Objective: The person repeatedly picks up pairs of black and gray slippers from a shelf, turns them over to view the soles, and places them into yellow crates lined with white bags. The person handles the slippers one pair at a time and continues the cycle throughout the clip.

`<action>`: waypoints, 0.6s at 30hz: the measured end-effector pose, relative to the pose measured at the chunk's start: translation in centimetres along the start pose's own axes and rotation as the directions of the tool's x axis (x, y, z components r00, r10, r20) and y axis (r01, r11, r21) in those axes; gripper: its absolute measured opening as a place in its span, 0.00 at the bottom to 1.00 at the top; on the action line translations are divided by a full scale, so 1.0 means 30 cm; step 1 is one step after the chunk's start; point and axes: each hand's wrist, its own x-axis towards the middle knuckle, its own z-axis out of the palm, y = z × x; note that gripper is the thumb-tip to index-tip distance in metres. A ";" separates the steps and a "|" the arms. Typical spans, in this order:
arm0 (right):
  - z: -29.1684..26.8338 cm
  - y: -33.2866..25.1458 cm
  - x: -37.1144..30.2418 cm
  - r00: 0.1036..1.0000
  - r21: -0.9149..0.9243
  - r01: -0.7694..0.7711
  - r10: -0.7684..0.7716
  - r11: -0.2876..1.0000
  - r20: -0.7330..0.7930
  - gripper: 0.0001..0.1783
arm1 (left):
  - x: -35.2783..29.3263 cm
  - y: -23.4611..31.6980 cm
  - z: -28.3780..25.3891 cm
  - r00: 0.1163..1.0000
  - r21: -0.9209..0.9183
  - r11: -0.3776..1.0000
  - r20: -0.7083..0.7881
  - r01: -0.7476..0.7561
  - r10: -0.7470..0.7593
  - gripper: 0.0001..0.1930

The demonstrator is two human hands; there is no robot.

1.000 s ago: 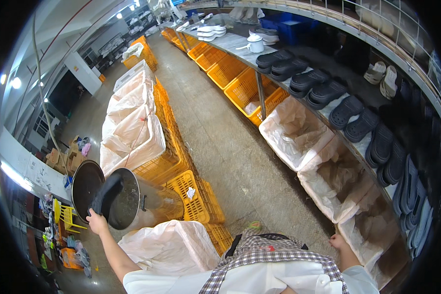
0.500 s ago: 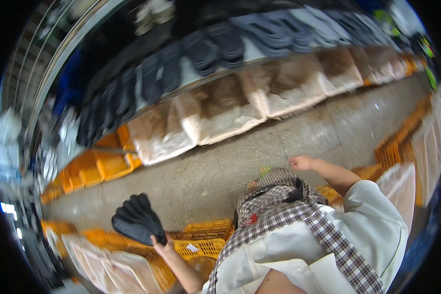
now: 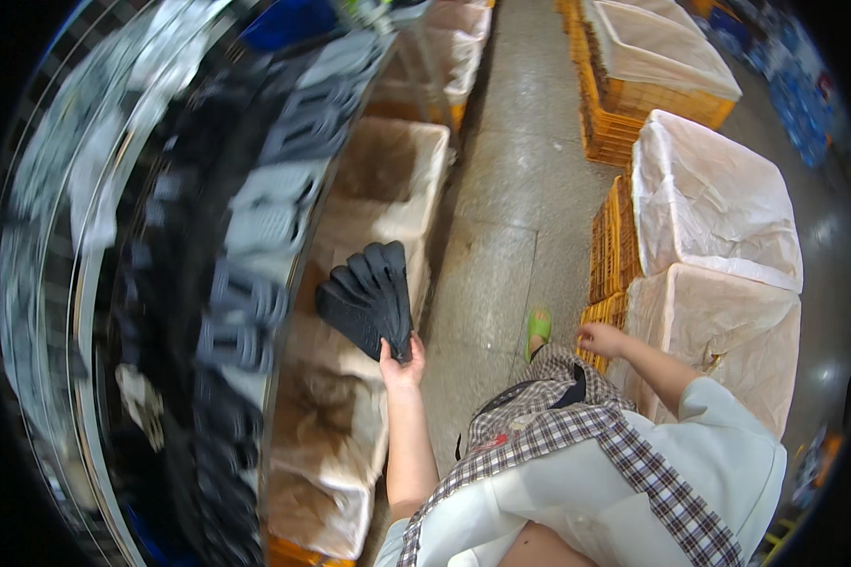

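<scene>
My left hand (image 3: 403,367) grips a fanned bunch of black sole-shaped pieces (image 3: 369,298) by one end. The thumb is on one side, and the broad rounded ends spread away from me. This bunch is held over the near side of the lined crates at the left. My right hand (image 3: 601,340) hangs by my right side with fingers curled in, and no object shows in it. It is close to an orange crate (image 3: 603,326), though I cannot tell whether they touch.
At the left, a long bench bears rows of dark and grey slipper-like pieces (image 3: 241,312). Beneath its edge stand crates with whitish liners (image 3: 435,156). More lined crates (image 3: 719,203) line the right side. Between them runs a grey floor aisle (image 3: 487,217). My green shoe (image 3: 538,324) shows below.
My view has turned, so the bench now lies along the left and the aisle runs ahead. My left hand has swung forward with the black bunch; my right hand stays low at my side.
</scene>
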 end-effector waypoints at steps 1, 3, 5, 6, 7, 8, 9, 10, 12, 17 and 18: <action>-0.038 0.009 -0.004 1.000 0.055 0.002 -0.001 0.998 -0.022 0.20 | 0.089 -0.079 0.119 0.999 0.035 0.999 0.012 0.030 -0.030 0.21; -0.128 0.030 0.002 0.998 0.089 0.031 -0.027 0.996 -0.049 0.20 | 0.261 -0.253 0.342 0.988 0.106 0.982 -0.009 0.155 -0.155 0.21; -0.236 0.052 -0.004 0.993 0.208 0.044 -0.020 0.977 -0.114 0.19 | 0.427 -0.420 0.531 0.966 0.132 0.958 -0.061 0.256 -0.250 0.20; -0.285 0.063 0.019 0.988 0.283 0.038 0.006 0.958 -0.152 0.19 | 0.521 -0.499 0.628 0.953 0.149 0.943 -0.097 0.298 -0.286 0.20; -0.341 0.067 0.036 0.983 0.315 0.030 0.029 0.949 -0.181 0.19 | 0.596 -0.571 0.707 0.957 0.232 0.928 -0.068 0.291 -0.283 0.20; -0.397 0.071 0.052 0.979 0.338 0.005 0.064 0.941 -0.195 0.19 | 0.668 -0.639 0.782 0.958 0.247 0.926 -0.110 0.286 -0.266 0.19; -0.462 0.082 0.081 0.971 0.354 -0.020 0.102 0.935 -0.215 0.20 | 0.746 -0.709 0.872 0.938 0.281 0.895 -0.091 0.346 -0.335 0.19; -0.517 0.097 0.100 0.961 0.346 0.001 0.095 0.938 -0.260 0.20 | 0.811 -0.783 0.940 0.918 0.301 0.867 -0.127 0.396 -0.376 0.18; -0.633 0.104 0.182 0.939 0.319 0.022 0.090 0.947 -0.331 0.20 | 0.957 -0.935 1.088 0.951 0.394 0.866 -0.131 0.308 -0.278 0.18; -0.939 0.121 0.486 0.928 0.355 -0.009 0.140 0.935 -0.345 0.21 | 1.350 -1.202 1.465 0.946 0.556 0.781 -0.032 0.285 -0.322 0.20; -1.013 0.126 0.558 0.934 0.328 -0.047 0.158 0.943 -0.319 0.21 | 1.435 -1.236 1.550 0.929 0.544 0.765 -0.084 0.345 -0.360 0.17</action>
